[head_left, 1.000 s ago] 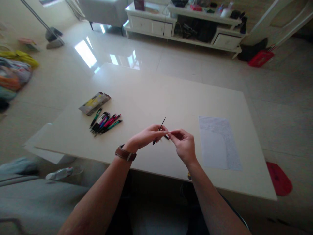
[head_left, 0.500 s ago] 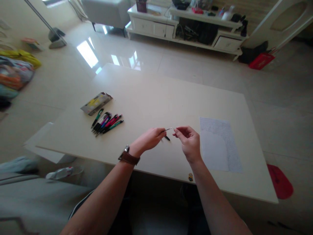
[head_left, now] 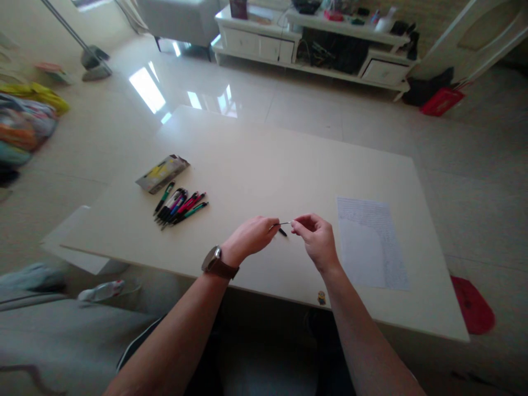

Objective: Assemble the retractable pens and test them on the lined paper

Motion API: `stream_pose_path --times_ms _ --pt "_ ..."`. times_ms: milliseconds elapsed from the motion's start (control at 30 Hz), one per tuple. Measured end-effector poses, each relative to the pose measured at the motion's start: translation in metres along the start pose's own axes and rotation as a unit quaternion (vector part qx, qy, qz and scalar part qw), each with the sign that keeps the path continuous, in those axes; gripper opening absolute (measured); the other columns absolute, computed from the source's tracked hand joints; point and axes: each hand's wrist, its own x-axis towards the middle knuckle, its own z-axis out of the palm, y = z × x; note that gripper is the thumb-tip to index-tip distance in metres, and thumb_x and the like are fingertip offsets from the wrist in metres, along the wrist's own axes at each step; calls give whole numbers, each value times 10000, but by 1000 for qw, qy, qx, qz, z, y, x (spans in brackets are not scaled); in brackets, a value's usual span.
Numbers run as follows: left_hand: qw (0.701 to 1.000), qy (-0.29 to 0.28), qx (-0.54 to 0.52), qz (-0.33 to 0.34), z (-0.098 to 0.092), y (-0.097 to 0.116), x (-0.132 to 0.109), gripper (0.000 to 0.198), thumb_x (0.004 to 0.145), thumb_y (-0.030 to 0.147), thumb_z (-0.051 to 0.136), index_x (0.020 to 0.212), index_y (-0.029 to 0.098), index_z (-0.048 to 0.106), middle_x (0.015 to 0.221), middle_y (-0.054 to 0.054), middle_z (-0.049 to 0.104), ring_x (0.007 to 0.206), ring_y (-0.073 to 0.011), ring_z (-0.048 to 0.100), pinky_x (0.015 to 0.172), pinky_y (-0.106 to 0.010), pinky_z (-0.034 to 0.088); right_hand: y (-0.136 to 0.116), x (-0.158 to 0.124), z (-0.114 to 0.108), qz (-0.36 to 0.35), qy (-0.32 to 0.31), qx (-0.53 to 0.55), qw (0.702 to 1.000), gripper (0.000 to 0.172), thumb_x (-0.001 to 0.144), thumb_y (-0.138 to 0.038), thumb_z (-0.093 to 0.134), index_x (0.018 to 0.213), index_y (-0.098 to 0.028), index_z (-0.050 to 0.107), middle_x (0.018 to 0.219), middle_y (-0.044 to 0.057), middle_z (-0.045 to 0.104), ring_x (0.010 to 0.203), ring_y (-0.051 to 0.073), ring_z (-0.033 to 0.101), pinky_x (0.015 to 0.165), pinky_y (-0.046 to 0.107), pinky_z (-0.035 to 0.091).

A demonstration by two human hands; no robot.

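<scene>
My left hand [head_left: 252, 237] is closed in a pinch around a thin dark pen refill [head_left: 284, 223], which points right over the table. My right hand [head_left: 317, 239] is also pinched, its fingertips meeting the refill's pale tip. Something small and light seems to sit between those fingertips, too tiny to make out. Beneath the refill, a black pen piece [head_left: 282, 232] lies on the white table [head_left: 264, 176], partly hidden by my left hand.
Several click pens [head_left: 179, 208] lie in a bunch at the left, beside a grey and yellow pen box [head_left: 163, 173]. Written paper sheets [head_left: 367, 253] lie right of my right hand. A small cartoon sticker [head_left: 322, 298] marks the table's near edge.
My right hand has shifted slightly left and down, and its fingertips now meet the refill's tip. The refill has turned closer to level. The pens, box and paper lie unchanged.
</scene>
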Motion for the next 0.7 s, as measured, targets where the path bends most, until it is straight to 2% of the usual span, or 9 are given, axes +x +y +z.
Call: stream_pose_path --times_ms 100,300,500,600,700 --pt "999 3 36 14 -2 1 -2 350 1002 350 382 915 194 683 808 -82 708 727 -188 634 622 -285 359 1 1 -1 9 -8 -16 1000 168 749 -313 730 766 -159 662 686 13 667 643 157 639 631 287 493" --pt "999 8 32 35 -4 1 -2 330 998 319 389 907 205 684 801 -65 713 724 -178 625 630 -281 356 0 3 -1 29 -5 12 999 146 725 -289 716 733 -165 640 643 -1 648 623 152 637 627 280 493" --pt "999 15 11 43 -3 1 -2 321 991 321 404 860 204 672 770 -52 705 695 -173 607 613 -280 337 1 1 7 69 -37 40 996 222 692 -340 753 747 -154 646 659 18 666 620 161 650 629 289 511" --pt "999 18 -10 41 -3 0 -1 288 979 323 432 885 202 676 764 -47 700 666 -162 594 599 -274 339 1 0 11 60 -64 19 996 295 708 -391 760 848 -151 662 712 33 686 650 166 656 628 287 510" --pt "999 50 -10 4 -6 -5 0 236 957 303 464 927 196 672 751 -45 689 650 -161 580 585 -273 340 4 5 8 36 -72 -50 996 391 716 -412 762 999 -174 639 740 20 682 642 163 635 594 277 489"
